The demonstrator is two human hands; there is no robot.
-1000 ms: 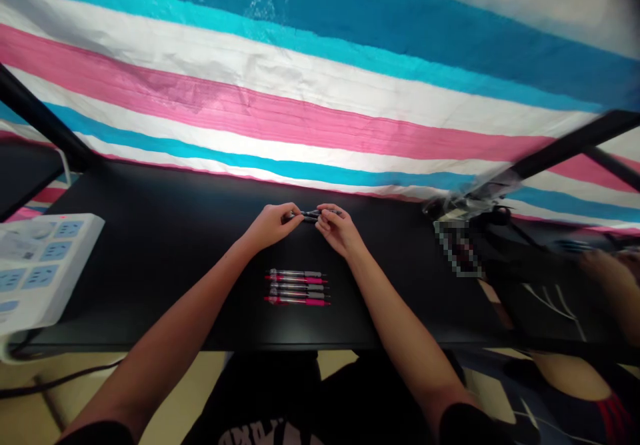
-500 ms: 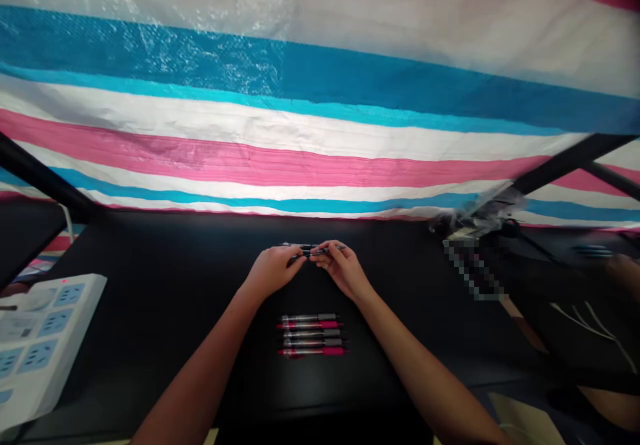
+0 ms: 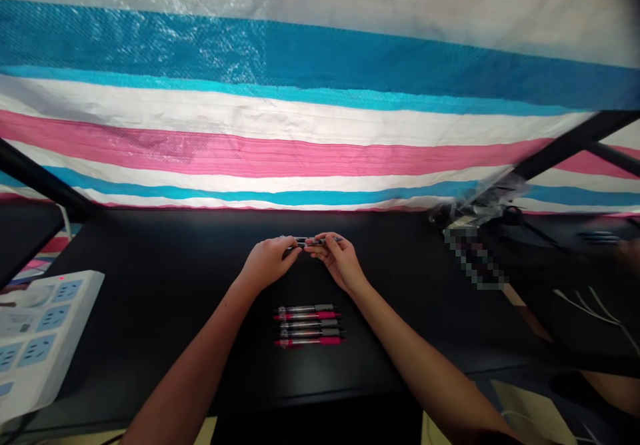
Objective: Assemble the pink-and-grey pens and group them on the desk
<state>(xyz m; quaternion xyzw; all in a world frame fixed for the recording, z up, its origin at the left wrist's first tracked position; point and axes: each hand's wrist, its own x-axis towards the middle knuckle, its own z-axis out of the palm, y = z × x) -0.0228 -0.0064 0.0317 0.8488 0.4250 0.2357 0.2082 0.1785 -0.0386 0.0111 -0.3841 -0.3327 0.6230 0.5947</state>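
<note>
Where the striped tarp [image 3: 320, 98] hangs as a backdrop, it fills the whole far half of the view: blue, white and pink bands, glossy and creased. Below it the black table [image 3: 150, 278] runs from left to right, its top dark and matte. Black frame bars [image 3: 40, 178] slant down to it at the far left and far right corners.

At the near left edge of the table lies a white power strip [image 3: 35, 325] with pale blue sockets and a small red light on. At the far right, a heap of clear wrapping and cable [image 3: 480, 202] sits at the foot of the right bar; the detail is too blurred to read.

Your forearms come in from the near side and meet at mid-table. Your left hand [image 3: 267, 262] and right hand [image 3: 340, 262] are both closed in a fingertip pinch on one dark pen [image 3: 313, 240]. The pen lies level, left to right, held just above the table on the far side of the hands.

Just near of the hands, on the table, lies a row of pens [image 3: 309, 325]. There are five as far as you can count, pink and grey, parallel and side by side, apart from both hands.
</note>
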